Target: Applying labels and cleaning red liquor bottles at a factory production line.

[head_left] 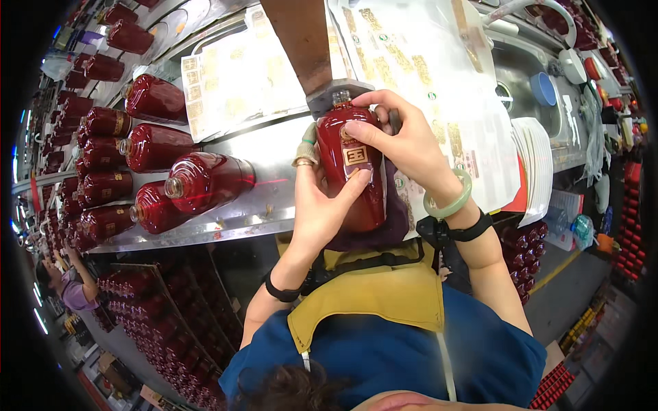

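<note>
Glossy dark-red glass made up the bottle (351, 171) — a rounded, tall body with a clear stub neck and a small gold square label on its front. It stood at the near edge of a steel bench (267, 147), just under a grey block on a brown post (301, 41). More red bottles (205, 179) lay on their sides in rows to the left, and sheets of gold stickers (418, 75) covered the bench behind. Further right sat a steel sink (528, 75), in what looked like a crowded workshop. The left hand (319, 205) was wrapped around the bottle's left side, thumb across the front. The right hand (404, 140) — a pale green bangle (449, 198) on its wrist — pressed its thumb on the label, fingers curled over the shoulder.
</note>
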A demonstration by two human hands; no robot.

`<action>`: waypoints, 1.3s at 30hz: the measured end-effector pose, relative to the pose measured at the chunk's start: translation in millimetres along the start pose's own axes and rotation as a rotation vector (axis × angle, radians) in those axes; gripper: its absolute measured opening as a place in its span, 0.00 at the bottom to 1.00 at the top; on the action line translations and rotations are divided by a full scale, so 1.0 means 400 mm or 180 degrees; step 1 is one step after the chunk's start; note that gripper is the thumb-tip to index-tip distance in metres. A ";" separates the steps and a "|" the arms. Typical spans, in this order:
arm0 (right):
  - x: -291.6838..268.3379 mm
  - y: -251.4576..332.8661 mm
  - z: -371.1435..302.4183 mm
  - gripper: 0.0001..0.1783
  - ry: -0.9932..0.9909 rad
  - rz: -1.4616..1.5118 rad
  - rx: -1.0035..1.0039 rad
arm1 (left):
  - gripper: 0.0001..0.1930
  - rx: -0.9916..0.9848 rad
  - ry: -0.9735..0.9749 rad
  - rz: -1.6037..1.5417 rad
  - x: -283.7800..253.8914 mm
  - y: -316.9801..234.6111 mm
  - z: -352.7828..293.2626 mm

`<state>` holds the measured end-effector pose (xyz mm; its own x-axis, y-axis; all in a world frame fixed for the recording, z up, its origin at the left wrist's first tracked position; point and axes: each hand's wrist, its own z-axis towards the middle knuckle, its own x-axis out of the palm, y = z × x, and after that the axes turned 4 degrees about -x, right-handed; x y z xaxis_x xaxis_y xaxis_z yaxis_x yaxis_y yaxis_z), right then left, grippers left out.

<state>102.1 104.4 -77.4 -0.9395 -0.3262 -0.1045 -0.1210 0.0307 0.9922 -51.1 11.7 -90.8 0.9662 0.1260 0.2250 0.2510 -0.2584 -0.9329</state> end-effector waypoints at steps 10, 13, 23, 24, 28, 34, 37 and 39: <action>0.000 0.001 -0.001 0.26 0.0043 0.0007 0.0085 | 0.45 0.0029 0.0029 0.0027 -0.006 0.007 -0.003; -0.001 0.003 -0.003 0.26 0.0048 0.0037 0.0072 | 0.45 0.0034 0.0024 -0.0029 -0.003 0.002 -0.006; -0.001 0.001 -0.001 0.25 0.0060 0.0062 0.0014 | 0.45 -0.0018 -0.0015 0.0042 -0.002 -0.001 -0.006; -0.002 0.001 -0.002 0.25 0.0060 0.0077 -0.0003 | 0.45 -0.0020 -0.0018 0.0031 -0.001 -0.003 -0.006; -0.006 0.003 -0.007 0.24 0.0080 0.0189 0.0044 | 0.45 -0.0001 0.0020 0.0041 -0.004 -0.002 -0.007; -0.013 -0.031 -0.060 0.26 -0.0210 0.0333 0.0082 | 0.38 0.0042 -0.0112 -0.0711 -0.010 -0.016 0.009; 0.002 -0.027 -0.089 0.31 -0.0099 0.0348 0.0104 | 0.34 -0.0046 -0.0057 -0.0454 -0.015 -0.011 0.013; 0.005 -0.036 -0.091 0.36 -0.0024 0.0380 0.0144 | 0.34 -0.0036 -0.0054 -0.0468 -0.011 -0.017 0.014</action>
<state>113.5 68.9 -89.3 -0.9505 -0.3105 0.0136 -0.0222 0.1114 0.9935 -57.5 18.2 -87.1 0.9178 0.1796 0.3540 0.3904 -0.2468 -0.8869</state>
